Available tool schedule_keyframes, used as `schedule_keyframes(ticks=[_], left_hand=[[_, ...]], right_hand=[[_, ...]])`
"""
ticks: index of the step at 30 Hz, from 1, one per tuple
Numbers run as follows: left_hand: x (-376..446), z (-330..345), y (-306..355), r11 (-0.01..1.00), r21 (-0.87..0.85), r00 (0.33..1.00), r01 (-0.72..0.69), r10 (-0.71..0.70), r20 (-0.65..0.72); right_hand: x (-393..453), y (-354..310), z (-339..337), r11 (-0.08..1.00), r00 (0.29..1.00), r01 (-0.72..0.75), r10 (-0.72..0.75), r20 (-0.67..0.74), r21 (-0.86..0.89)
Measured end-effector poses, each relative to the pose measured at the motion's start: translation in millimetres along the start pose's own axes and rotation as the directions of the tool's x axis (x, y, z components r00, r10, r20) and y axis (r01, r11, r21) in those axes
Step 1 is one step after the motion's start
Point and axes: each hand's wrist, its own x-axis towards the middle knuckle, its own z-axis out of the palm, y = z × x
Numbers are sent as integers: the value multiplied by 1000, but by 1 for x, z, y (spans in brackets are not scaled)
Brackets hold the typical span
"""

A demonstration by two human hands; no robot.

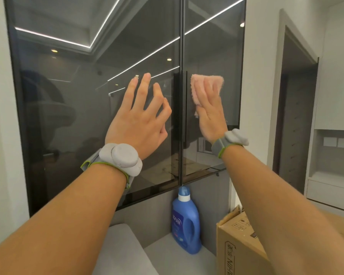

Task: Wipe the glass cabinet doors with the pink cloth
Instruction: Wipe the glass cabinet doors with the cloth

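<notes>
Two dark tinted glass cabinet doors fill the view: the left door [83, 108] and the right door [213, 46], split by a black frame with vertical handles [180, 104]. My right hand [210, 114] presses the pink cloth [200, 85] flat against the right door, just right of the handles. The cloth shows above and left of my fingers. My left hand [141, 118] rests on the left door with its fingers spread, holding nothing. Each wrist wears a grey band.
Below the doors a blue detergent bottle [185, 223] stands on a grey counter [173, 259]. A cardboard box [240, 245] sits at the lower right under my right forearm. White walls flank the cabinet; a dark doorway [294, 120] lies to the right.
</notes>
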Motion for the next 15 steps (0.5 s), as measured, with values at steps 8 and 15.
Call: schedule_keyframes(ticks=[8, 15], left_hand=[[0, 1, 0, 1000, -6, 1000, -5, 5, -16], [0, 4, 1, 1000, 3, 1000, -7, 7, -23]], right_hand=[[59, -38, -18, 982, 999, -10, 16, -32, 188], [36, -24, -17, 987, 998, 9, 1, -60, 161]])
